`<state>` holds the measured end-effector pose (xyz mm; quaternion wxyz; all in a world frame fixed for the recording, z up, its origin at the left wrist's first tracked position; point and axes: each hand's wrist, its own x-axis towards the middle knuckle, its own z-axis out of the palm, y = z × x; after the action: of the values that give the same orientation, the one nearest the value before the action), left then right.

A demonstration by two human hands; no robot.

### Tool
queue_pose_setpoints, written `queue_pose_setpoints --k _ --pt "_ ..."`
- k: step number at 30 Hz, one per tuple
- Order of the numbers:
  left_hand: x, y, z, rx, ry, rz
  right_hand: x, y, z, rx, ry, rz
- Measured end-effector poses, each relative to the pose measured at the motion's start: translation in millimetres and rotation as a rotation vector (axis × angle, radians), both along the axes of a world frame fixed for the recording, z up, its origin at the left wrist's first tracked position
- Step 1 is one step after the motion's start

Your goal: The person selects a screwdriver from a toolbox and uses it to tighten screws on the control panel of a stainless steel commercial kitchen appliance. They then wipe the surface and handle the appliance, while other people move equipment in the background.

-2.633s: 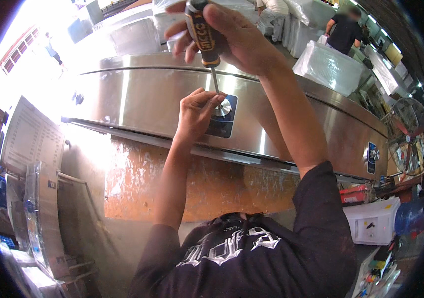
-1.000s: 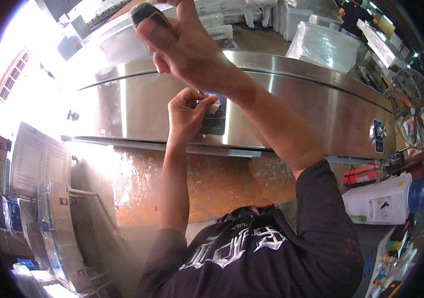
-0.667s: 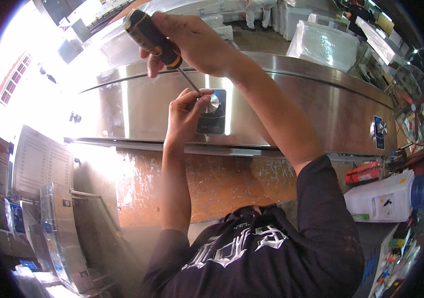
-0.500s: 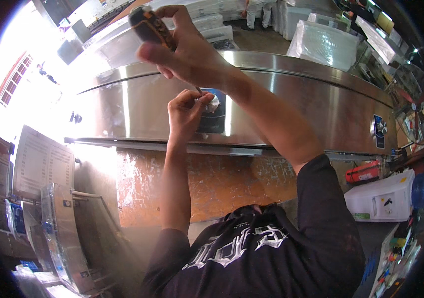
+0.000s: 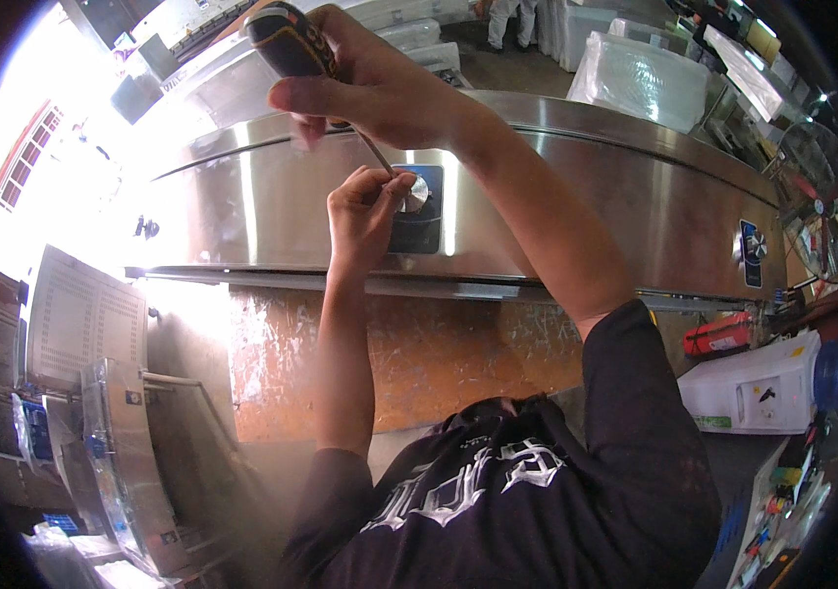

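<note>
My right hand [image 5: 385,93] is raised above a long stainless steel panel [image 5: 556,196], its fingers around the dark, orange-marked handle of a screwdriver [image 5: 287,41]. The thin metal shaft slants down and right to a round silver knob [image 5: 418,194]. That knob sits on a dark blue control plate [image 5: 421,236] on the panel's face. My left hand [image 5: 358,211] is closed in a pinch at the knob's left edge, where the screwdriver tip meets it. The fingertips hide the tip itself.
Another knob on a plate [image 5: 753,252] is at the panel's right end. A scratched brown board [image 5: 399,363] lies below the panel. To the right are a red case [image 5: 718,335], a white container [image 5: 758,388] and a fan [image 5: 816,206]. Wrapped boxes [image 5: 640,83] stand behind, near another person's legs [image 5: 512,25].
The screwdriver handle has tilted and shifted slightly up and left with my right hand, exposing more shaft. My left hand stays at the knob. The whole view has shifted slightly.
</note>
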<state>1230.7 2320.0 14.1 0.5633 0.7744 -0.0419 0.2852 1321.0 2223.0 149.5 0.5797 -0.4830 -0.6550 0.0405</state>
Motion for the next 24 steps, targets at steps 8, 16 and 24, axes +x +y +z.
queue_pose_setpoints --k 8,16,24 --pt "-2.0 1.0 1.6 -0.157 0.079 -0.048 -6.4 -5.8 -0.1 -0.118 0.265 0.088" --pt "-0.2 -0.9 -1.5 -0.228 -0.035 -0.097 -7.9 -2.9 8.9 -0.029 0.011 0.093" --pt "0.4 -4.7 0.7 -0.148 -0.037 0.007 -34.1 -25.5 35.8 0.072 -0.111 -0.227"
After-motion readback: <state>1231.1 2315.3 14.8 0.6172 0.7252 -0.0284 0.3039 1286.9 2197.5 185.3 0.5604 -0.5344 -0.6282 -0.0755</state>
